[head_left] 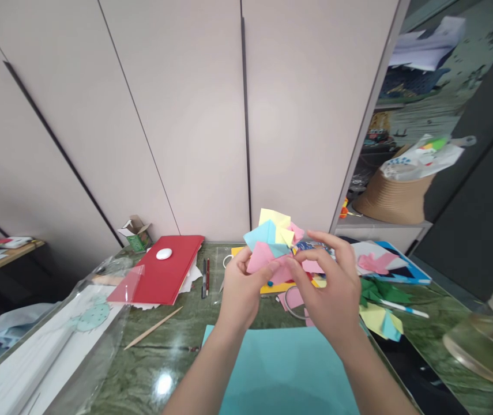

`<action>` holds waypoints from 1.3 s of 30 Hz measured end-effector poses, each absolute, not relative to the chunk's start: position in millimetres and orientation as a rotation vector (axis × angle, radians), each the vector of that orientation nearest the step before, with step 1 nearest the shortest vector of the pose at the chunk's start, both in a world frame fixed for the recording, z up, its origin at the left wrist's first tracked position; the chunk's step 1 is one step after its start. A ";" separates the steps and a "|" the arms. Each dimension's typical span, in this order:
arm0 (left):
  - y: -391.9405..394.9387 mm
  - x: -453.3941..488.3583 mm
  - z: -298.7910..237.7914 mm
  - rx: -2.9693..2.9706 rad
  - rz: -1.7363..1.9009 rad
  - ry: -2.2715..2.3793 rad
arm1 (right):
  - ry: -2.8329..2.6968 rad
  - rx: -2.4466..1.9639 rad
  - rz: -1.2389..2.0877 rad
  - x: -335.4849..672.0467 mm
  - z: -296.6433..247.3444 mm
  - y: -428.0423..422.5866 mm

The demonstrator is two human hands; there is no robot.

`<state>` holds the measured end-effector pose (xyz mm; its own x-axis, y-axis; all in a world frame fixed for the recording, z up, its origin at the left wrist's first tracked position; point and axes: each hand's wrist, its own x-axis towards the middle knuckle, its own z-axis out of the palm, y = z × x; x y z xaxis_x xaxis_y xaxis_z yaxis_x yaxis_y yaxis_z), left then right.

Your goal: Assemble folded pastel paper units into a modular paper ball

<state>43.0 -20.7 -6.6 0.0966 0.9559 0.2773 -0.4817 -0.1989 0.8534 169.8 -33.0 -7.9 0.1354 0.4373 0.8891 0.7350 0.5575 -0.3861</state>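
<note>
Up above the table, both hands hold a folded-paper piece made of pink, light blue and yellow parts. My left hand pinches its lower pink part between thumb and fingers. On the other side, my right hand has its thumb and a fingertip against the pink paper, while its other fingers are raised and apart. A sheet of turquoise paper lies beneath my forearms. Behind my right hand are a round ring-like item and pink paper scraps, partly covered.
At left lie a red folder with a white oval object, a pointed wooden stick and pens. At right are green paper, a yellow-and-blue folded piece and a lidded glass jar. Cabinet doors rise behind.
</note>
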 end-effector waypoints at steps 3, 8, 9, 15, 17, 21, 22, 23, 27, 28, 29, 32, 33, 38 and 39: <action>-19.8 41.4 -7.0 1.078 1.454 0.606 | -1.549 -1.068 -0.142 174.2 -5.7 -33.1; -18.7 40.7 -8.8 1.095 1.426 0.596 | -1.547 -1.069 -0.015 177.3 -5.0 -31.9; -18.6 40.5 -8.9 1.101 1.423 0.599 | -1.545 -1.069 -0.006 177.1 -5.3 -31.9; -18.4 40.3 -7.9 1.127 1.393 0.604 | -1.572 -1.058 0.027 172.2 -7.6 -34.8; -18.7 41.5 -8.1 1.121 1.398 0.611 | -1.578 -1.076 -0.013 170.1 -7.9 -35.9; -19.6 44.1 -8.4 1.093 1.430 0.618 | -1.543 -1.091 -0.155 166.7 -8.5 -35.8; -19.9 44.4 -8.3 1.083 1.429 0.616 | -1.540 -1.087 -0.174 166.2 -8.6 -35.3; -20.0 44.5 -8.1 1.074 1.428 0.615 | -1.540 -1.083 -0.184 166.0 -8.8 -34.7; -19.8 43.5 -6.9 1.050 1.426 0.604 | -1.548 -1.053 -0.207 167.6 -8.6 -32.9; -19.6 43.0 -6.6 1.049 1.425 0.590 | -1.555 -1.039 -0.213 168.7 -8.2 -32.6; -19.3 42.5 -6.3 1.051 1.422 0.572 | -1.567 -1.023 -0.218 169.9 -7.7 -32.4; -18.5 41.0 -5.8 1.067 1.403 0.517 | -1.631 -0.963 -0.248 173.7 -5.4 -31.6; -18.3 40.5 -5.7 1.073 1.400 0.506 | -1.654 -0.945 -0.266 174.9 -4.6 -31.2; -18.9 37.8 -5.9 1.087 1.421 0.484 | -1.740 -0.876 -0.429 179.6 -4.5 -28.3; -19.4 37.2 -5.9 1.082 1.428 0.487 | -1.754 -0.871 -0.472 180.4 -5.1 -28.0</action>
